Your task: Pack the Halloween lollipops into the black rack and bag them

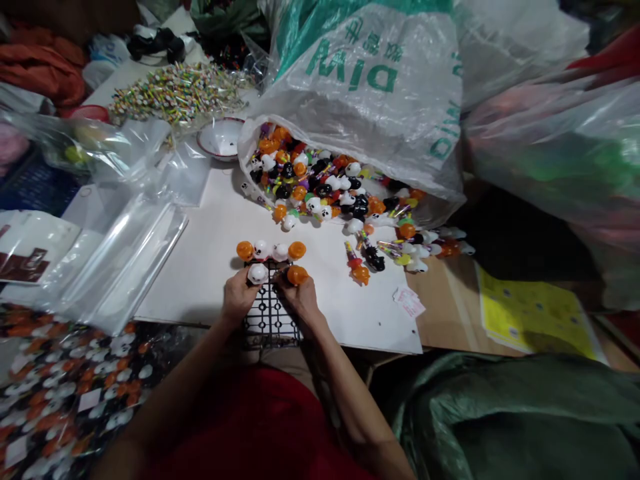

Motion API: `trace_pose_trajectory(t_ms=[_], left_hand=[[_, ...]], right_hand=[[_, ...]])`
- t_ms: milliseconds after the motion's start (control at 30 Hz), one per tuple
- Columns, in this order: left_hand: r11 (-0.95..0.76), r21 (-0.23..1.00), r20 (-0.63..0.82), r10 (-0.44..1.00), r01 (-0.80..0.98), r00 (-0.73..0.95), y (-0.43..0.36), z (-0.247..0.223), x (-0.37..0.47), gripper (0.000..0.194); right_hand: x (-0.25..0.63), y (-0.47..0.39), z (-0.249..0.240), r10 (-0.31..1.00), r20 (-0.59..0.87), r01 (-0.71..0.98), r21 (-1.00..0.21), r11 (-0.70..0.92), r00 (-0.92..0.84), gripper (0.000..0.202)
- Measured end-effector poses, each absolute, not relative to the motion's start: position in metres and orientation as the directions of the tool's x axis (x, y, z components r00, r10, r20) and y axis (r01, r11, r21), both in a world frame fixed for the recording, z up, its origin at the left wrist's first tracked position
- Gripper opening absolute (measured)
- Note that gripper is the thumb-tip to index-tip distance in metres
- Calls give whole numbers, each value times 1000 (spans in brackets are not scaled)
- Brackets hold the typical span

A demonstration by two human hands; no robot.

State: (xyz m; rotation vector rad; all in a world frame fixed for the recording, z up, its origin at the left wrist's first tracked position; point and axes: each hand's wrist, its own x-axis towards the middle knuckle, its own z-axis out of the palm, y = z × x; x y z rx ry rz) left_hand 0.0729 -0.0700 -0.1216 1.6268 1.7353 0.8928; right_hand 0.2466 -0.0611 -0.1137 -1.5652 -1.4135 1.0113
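A black grid rack [270, 317] stands at the table's front edge, between my two hands. My left hand [239, 297] is closed at its left side, fingers round a small white skull-headed toy [258, 274]. Opposite it, my right hand [303, 298] is closed on an orange pumpkin-headed toy [297, 275]. The lower parts of both toys are hidden by fingers and rack. Just beyond, a row at the rack's far end has an orange head [245, 251], a white skull head [261, 249], another white head [281, 252] and an orange head [297, 250].
A large white woven sack [360, 100] lies open behind, with a heap of mixed toys [325, 183] spilling out. Loose toys [360, 272] lie to the right. Clear plastic bags [145, 260], a white bowl [221, 138] and yellow sheets [535, 313] are around. Bagged toys [75, 387] sit lower left.
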Motion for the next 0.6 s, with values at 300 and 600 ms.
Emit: trace_pose_trajectory(t_ms=[300,600], left_hand=[[-90,717,45,996,692,83,-54,-109,73,11],[-85,769,68,996,633,51,-50,-109,71,22]], right_hand=[[292,-73,-78,998,-63,520,-852,-62,16,27],[291,-98,-80,999,-45,420,-907,-42,2,25]])
